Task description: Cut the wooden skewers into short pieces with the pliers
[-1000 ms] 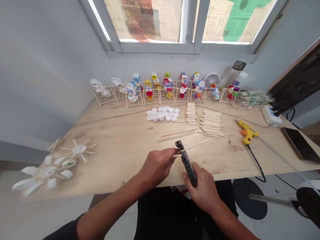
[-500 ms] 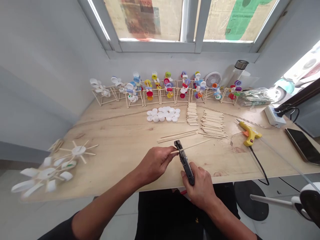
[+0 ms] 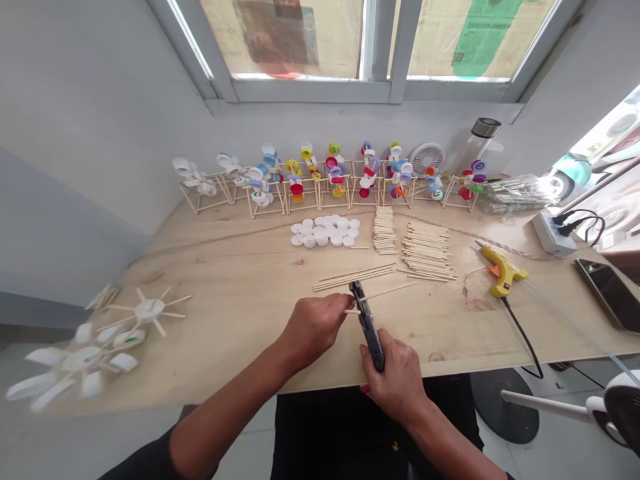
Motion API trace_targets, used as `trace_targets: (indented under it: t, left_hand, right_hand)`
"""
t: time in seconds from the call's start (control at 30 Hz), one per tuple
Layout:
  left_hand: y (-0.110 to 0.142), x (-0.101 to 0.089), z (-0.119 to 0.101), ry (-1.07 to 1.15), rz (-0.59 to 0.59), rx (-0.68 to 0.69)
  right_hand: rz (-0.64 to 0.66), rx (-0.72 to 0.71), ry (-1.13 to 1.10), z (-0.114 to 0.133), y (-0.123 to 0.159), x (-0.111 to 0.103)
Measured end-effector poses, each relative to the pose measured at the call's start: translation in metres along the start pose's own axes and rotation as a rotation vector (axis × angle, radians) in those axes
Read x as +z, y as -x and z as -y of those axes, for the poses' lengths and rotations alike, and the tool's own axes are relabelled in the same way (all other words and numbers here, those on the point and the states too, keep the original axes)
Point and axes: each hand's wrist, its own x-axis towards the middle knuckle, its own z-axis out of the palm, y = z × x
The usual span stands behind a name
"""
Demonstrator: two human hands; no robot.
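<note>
My left hand (image 3: 315, 330) pinches one end of a thin wooden stick (image 3: 390, 291), just left of the tool's jaws. Closed around the handles of dark cutting pliers (image 3: 369, 328), my right hand (image 3: 400, 373) holds them with the jaws pointing away from me, across the stick. The stick's long part reaches out to the right of the jaws. A short stick end (image 3: 352, 311) shows beside my left fingertips, out of line with the long part. Just beyond the pliers, several long sticks (image 3: 353, 277) lie on the wooden table (image 3: 225, 320).
White bottle caps (image 3: 325, 231), a pile of short sticks (image 3: 384, 230) and a wider stick pile (image 3: 427, 250) lie mid-table. Stick frames with coloured cap wheels (image 3: 337, 175) line the wall. A yellow glue gun (image 3: 505, 270) and phone (image 3: 610, 293) lie right; cap-and-stick wheels (image 3: 83, 359) left.
The stick's short end and long part lined up through the jaws before; now they are offset. Both hands stay in nearly the same place, and the view has shifted slightly.
</note>
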Motion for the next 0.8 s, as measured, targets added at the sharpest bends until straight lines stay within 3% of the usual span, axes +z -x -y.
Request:
trace_targets:
  t: [0.17, 0.33, 0.5, 0.8]
  left_hand:
    - [0.008, 0.005, -0.016, -0.351, -0.204, -0.013]
    - [0.015, 0.004, -0.023, -0.397, -0.263, 0.010]
    - [0.016, -0.005, -0.024, -0.252, -0.177, 0.001]
    - [0.018, -0.018, -0.029, 0.249, -0.042, -0.106]
  right_hand:
    - [-0.001, -0.016, -0.034, 0.000, 0.003, -0.002]
    - [0.012, -0.031, -0.034, 0.001, 0.007, -0.008]
    - [-0.026, -0.046, 0.001, 0.002, 0.013, -0.012]
    - [-0.079, -0.091, 0.016, 0.001, 0.018, -0.014]
